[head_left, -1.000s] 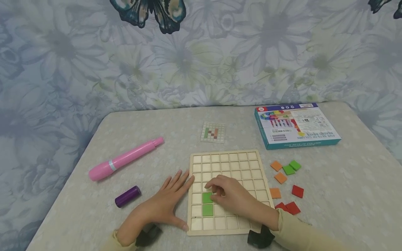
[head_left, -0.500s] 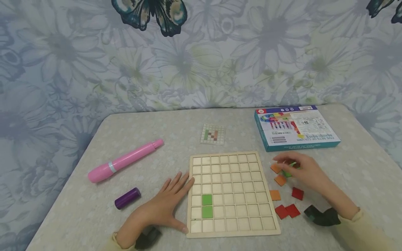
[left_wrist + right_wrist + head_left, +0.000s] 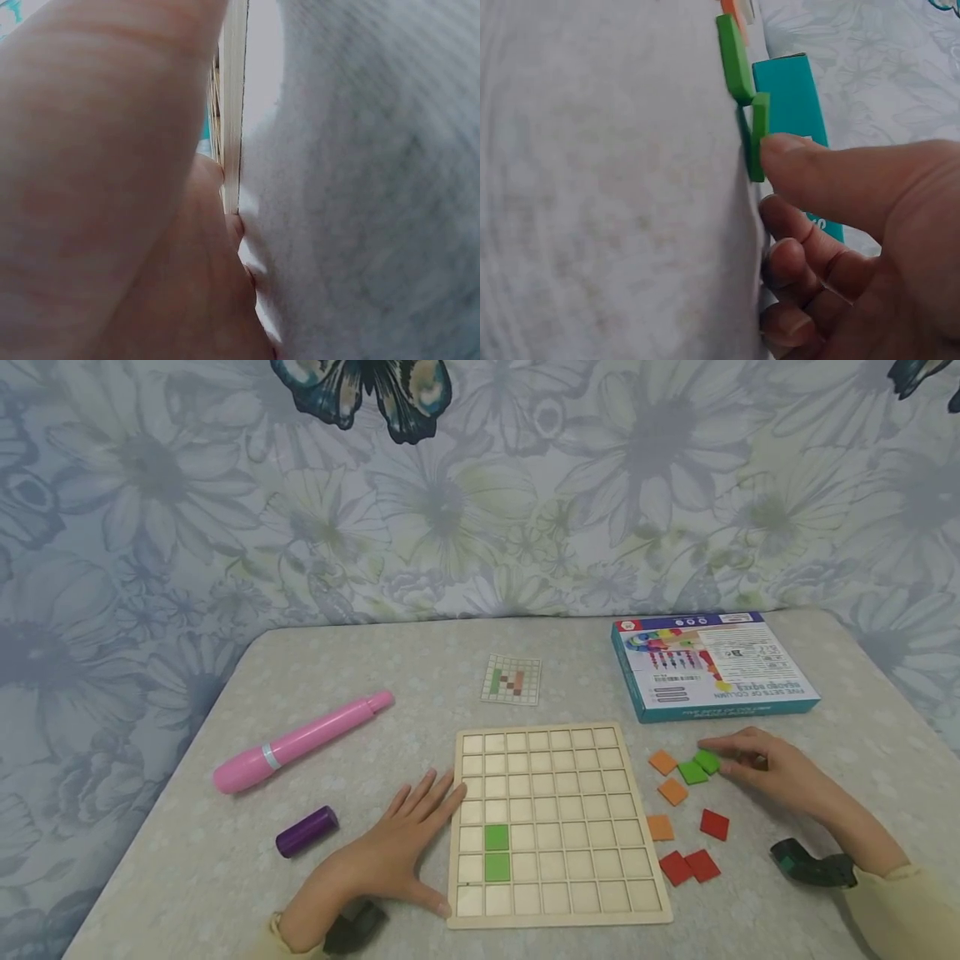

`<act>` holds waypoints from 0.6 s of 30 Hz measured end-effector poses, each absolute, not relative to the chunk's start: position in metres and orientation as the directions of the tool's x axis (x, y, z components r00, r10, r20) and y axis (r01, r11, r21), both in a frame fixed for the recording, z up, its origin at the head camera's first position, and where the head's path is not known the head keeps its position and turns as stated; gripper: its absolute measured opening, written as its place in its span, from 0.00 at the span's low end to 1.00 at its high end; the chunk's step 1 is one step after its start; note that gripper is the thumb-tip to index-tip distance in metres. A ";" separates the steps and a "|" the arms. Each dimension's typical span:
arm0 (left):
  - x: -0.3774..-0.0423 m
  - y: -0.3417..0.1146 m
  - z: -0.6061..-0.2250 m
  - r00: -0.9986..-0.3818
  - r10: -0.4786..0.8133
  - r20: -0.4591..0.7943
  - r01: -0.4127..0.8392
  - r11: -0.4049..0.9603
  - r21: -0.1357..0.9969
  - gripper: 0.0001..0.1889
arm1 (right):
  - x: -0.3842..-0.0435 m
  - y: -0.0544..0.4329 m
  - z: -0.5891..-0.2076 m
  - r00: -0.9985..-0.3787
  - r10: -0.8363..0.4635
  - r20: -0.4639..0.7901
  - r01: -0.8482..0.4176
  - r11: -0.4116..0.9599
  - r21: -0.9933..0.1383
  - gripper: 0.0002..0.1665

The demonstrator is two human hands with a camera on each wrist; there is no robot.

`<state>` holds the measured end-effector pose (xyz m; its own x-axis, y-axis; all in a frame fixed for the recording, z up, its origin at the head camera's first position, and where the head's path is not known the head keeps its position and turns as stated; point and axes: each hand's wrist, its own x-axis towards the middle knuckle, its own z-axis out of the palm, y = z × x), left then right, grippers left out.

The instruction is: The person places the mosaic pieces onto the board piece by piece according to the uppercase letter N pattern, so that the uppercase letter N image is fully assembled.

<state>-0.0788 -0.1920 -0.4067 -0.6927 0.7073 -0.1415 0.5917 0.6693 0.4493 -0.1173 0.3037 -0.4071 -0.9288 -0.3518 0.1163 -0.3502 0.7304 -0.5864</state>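
My left hand [image 3: 405, 852] lies spread along the left edge of a wooden grid board [image 3: 592, 906], fingertips and thumb touching its frame. The left wrist view shows the board's edge [image 3: 234, 112] beside the fingers. Two green square tiles [image 3: 497, 852] sit in the board, one above the other, in the second column. To the right of the board, my right hand [image 3: 776, 772] pinches a green tile [image 3: 707, 762] between thumb and index finger. In the right wrist view the thumb presses on this tile [image 3: 759, 124]. Another green tile [image 3: 692, 772] lies against it.
Three orange tiles [image 3: 672, 792] and three red tiles [image 3: 715, 825] lie right of the board. A pattern card [image 3: 512, 680] lies behind the board, and a flat game box [image 3: 716, 668] at back right. A pink marker [image 3: 307, 739] and its purple cap [image 3: 307, 832] lie left.
My right hand has left the board, moved right over the loose tiles, and come to the farther green tile. Two green tiles stay in the board. The left hand has not moved.
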 end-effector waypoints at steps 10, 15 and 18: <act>-0.079 -0.192 -0.405 -0.690 0.709 -0.144 0.593 0.668 0.450 0.69 | -0.120 0.299 -0.412 -0.951 -0.300 0.080 -0.289 0.758 -0.585 0.18; -0.079 -0.192 -0.405 -0.685 0.715 -0.136 0.599 0.660 0.454 0.68 | -0.121 0.298 -0.410 -0.966 -0.255 0.049 -0.232 0.761 -0.606 0.16; -0.079 -0.193 -0.405 -0.686 0.714 -0.141 0.596 0.662 0.454 0.68 | -0.121 0.298 -0.408 -0.973 -0.232 0.017 -0.193 0.764 -0.615 0.12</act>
